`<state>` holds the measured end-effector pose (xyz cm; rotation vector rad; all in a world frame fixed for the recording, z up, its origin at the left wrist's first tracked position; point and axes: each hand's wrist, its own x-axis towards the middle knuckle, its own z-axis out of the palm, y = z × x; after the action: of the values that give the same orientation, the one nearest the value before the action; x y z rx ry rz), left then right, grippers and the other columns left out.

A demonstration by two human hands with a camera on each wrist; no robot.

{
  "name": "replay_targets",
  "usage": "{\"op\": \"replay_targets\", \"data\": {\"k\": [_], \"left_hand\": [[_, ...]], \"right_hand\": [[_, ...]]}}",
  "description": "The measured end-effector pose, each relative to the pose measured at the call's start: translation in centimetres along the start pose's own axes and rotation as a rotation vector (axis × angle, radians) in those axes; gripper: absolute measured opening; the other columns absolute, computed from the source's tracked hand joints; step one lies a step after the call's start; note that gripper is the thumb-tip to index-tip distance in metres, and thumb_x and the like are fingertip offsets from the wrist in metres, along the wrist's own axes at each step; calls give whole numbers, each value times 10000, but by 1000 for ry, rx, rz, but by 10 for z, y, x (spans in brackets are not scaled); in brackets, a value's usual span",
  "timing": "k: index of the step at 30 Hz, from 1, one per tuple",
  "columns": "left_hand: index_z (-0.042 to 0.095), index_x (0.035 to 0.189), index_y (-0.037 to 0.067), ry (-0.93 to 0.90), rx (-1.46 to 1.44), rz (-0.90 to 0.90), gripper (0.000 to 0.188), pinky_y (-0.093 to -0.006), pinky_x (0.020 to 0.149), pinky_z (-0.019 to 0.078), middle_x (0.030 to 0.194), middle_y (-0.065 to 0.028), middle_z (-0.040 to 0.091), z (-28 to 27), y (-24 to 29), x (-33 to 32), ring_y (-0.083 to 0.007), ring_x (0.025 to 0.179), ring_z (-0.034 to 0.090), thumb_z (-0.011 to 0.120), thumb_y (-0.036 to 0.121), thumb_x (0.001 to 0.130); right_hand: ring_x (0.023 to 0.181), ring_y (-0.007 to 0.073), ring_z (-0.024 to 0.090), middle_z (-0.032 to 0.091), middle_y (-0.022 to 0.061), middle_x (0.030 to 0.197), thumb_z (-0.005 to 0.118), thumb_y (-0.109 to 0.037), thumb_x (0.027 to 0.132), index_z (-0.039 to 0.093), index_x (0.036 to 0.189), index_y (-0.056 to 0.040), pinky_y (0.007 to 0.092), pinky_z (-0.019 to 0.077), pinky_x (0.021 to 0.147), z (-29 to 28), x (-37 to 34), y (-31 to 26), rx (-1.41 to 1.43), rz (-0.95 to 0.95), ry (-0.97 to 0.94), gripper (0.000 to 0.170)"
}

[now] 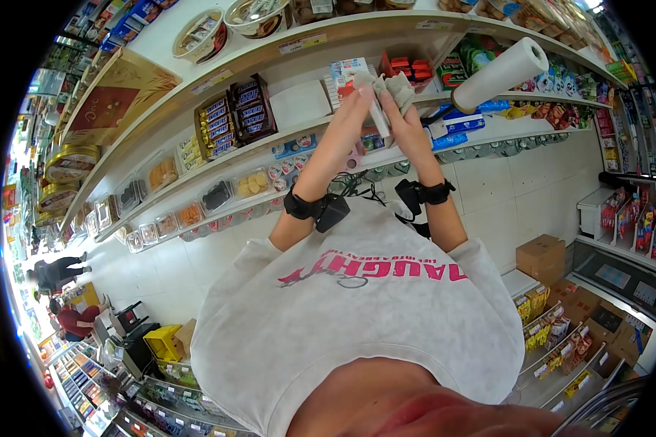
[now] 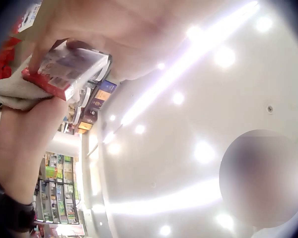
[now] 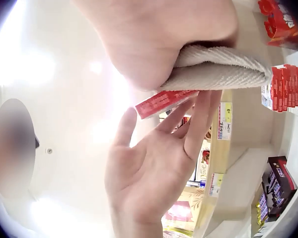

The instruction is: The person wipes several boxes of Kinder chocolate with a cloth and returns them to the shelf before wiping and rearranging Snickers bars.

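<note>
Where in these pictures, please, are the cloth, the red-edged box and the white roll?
Cloth (image 3: 218, 76): right wrist view, on its folded side.
Red-edged box (image 2: 67, 68): left wrist view, broad face.
White roll (image 1: 497, 76): head view, middle of its side.

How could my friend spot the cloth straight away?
Start at the snack shelves and find the pale-shirted person facing them. Their right hand holds a folded, pale grey cloth: soft and ribbed, unlike the stiff, red-edged box near it.
</note>
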<state>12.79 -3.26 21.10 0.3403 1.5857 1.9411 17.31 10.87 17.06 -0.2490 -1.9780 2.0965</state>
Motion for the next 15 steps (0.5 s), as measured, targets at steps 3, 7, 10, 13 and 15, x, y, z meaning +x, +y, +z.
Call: {"op": "replay_targets", "data": {"k": [3,7,10,13,15], "left_hand": [[548,1350,12,67,209,102,495,-286,784,502,1027,-63,627,-8,-16,1,-113,903,589,558,399,1042],[584,1207,-9,263,163,272,328,-248,681,463,857,-20,610,-11,-21,1,-82,760,530,583,276,1045],[591,1094,-10,428,205,396,242,-255,690,458,855,-18,609,-20,-17,0,-75,770,524,571,228,1051],[604,1072,-13,522,201,461,250,-253,714,455,873,-25,611,-34,-11,-1,-73,799,526,568,234,1052],[613,1053,-15,508,177,410,256,-250,734,455,893,-32,617,-53,-15,0,-74,824,531,572,238,1050]], "right_hand": [[999,132,597,658,112,1136,604,-189,1008,567,1296,43,295,487,870,0,2,7,-186,-143,17,372],[923,137,605,671,130,1045,656,-130,958,559,1274,56,301,503,821,19,3,7,-183,-261,80,378],[899,130,606,677,106,1012,668,-131,955,561,1295,42,291,507,808,34,-8,-1,-115,-123,-20,397],[855,81,595,678,49,961,678,-173,968,585,1275,24,267,507,741,46,-16,-2,-38,72,-93,377],[849,67,592,677,28,944,679,-197,975,599,1264,16,257,503,723,47,-14,-2,-85,102,-132,367]]}}
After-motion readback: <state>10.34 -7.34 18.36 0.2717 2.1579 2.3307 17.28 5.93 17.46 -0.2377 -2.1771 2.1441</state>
